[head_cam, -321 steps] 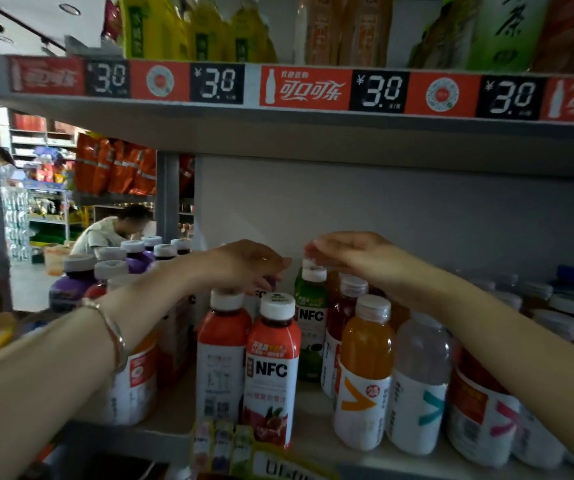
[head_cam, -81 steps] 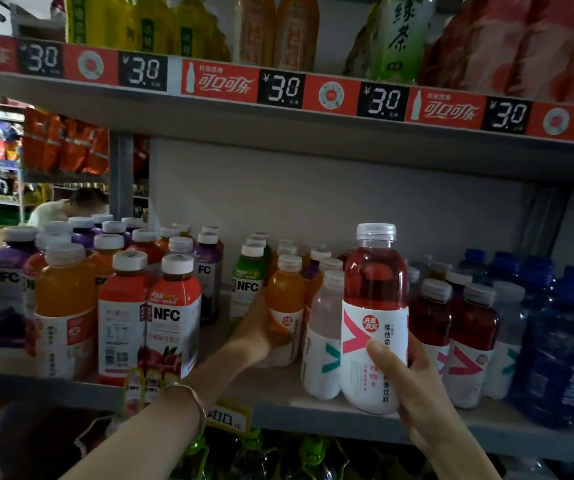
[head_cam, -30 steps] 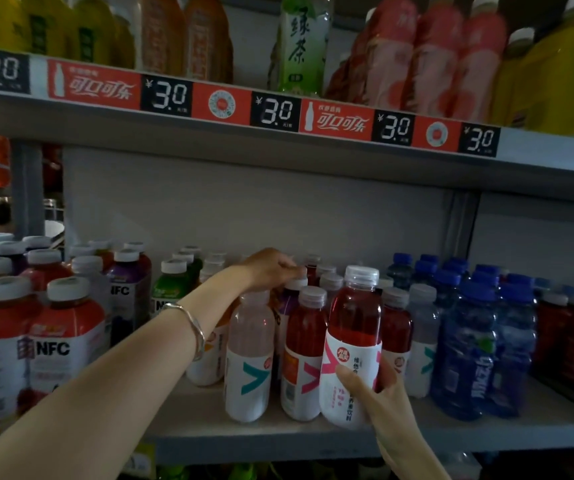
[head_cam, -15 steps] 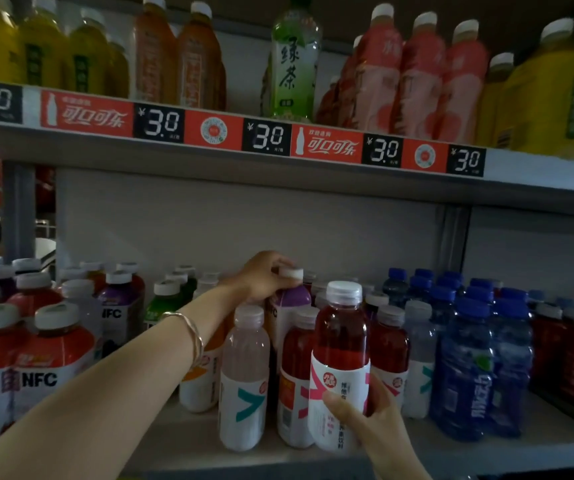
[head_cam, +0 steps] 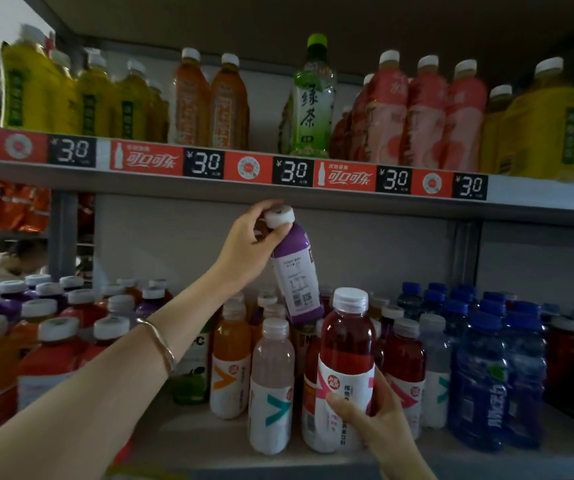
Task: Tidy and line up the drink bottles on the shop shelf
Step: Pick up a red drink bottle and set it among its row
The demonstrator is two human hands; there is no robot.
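Drink bottles [head_cam: 479, 382] stand in rows on a dim shop shelf [head_cam: 192, 441]: red, orange and purple juices toward its left end, blue-capped ones toward its right. My left hand [head_cam: 247, 244] grasps a purple bottle [head_cam: 296, 271] by its white cap and neck. I hold it tilted in the air above the middle rows, just under the upper shelf [head_cam: 382, 202]. I judge it belongs with the purple juices at the left end, not among these. My right hand [head_cam: 372, 420] wraps the lower label of a red bottle [head_cam: 346, 348] near the shelf's front edge, beside a clear bottle [head_cam: 271, 386], probably to square up that row. My fingers hide the red bottle's base, so I cannot tell whether it rests on the shelf. The purple bottle's front label faces away. Back rows are mostly hidden, and the left end is cut off.
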